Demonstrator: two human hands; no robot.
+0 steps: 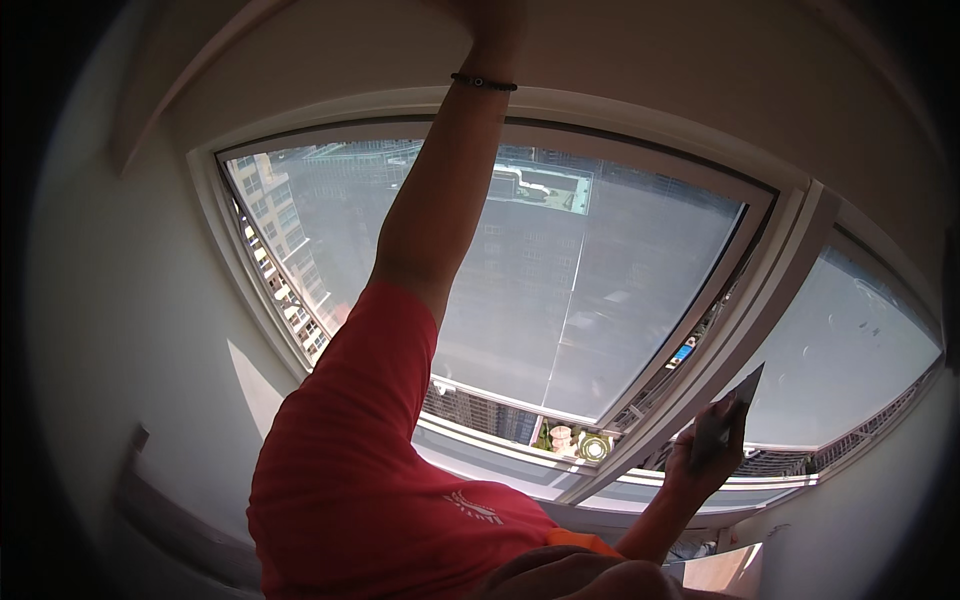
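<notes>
My left arm, in a red sleeve with a dark beaded bracelet (484,83) at the wrist, reaches straight up in front of the window. My left hand (488,14) is up by the surface above the window frame, dim and cut off by the top edge, so its fingers cannot be made out. Lower on the right, my right hand (690,455) is closed around a flat, angular metal scraper (735,405), its pointed corner tilted up toward the window post. The scraper's handle is mostly covered by the fingers.
A large window pane (520,290) in a pale frame fills the middle, with buildings beyond. A vertical post (700,345) parts it from a second pane (845,340) on the right. Pale walls (130,300) curve in at the left. Something pale and boxy (715,570) stands below.
</notes>
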